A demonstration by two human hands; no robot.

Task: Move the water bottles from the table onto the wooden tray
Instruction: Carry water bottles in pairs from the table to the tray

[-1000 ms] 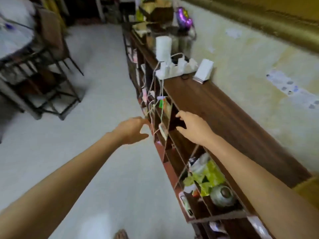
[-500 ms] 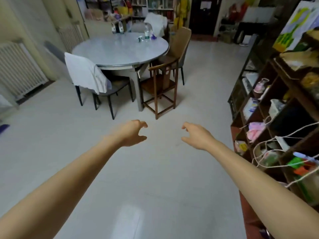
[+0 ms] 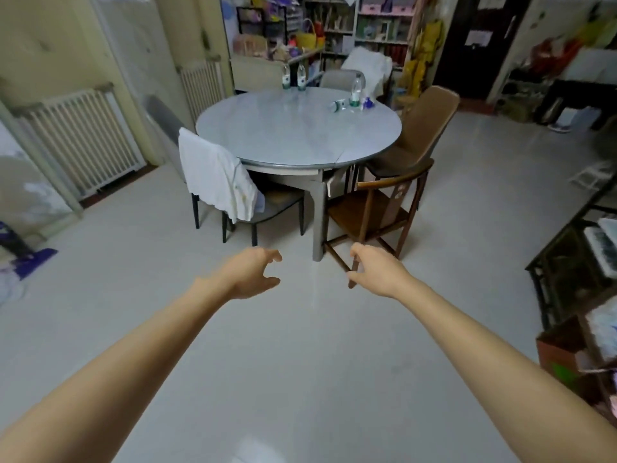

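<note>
Grey tabletop (image 3: 293, 135): carried four water bottles (image 3: 356, 91), one toppled.
Left hand (image 3: 248, 277): grip released, empty.
Right hand (image 3: 379, 274): grip released, empty.

Mid-frame, empty left hand (image 3: 248, 277) and right hand (image 3: 377, 274) reach, fingers curled; bottles (image 3: 356, 91), seemingly four, on upper-centre table (image 3: 267, 135).

Light: soft, even indoor light is filling the room
Glare: a pale sheen is showing on the floor (image 3: 253, 442) and the round table (image 3: 300, 135)
Edges: wide-angle distortion is bending the radiator (image 3: 80, 142)
Focus: far shelves (image 3: 334, 28) are looking soft
</note>
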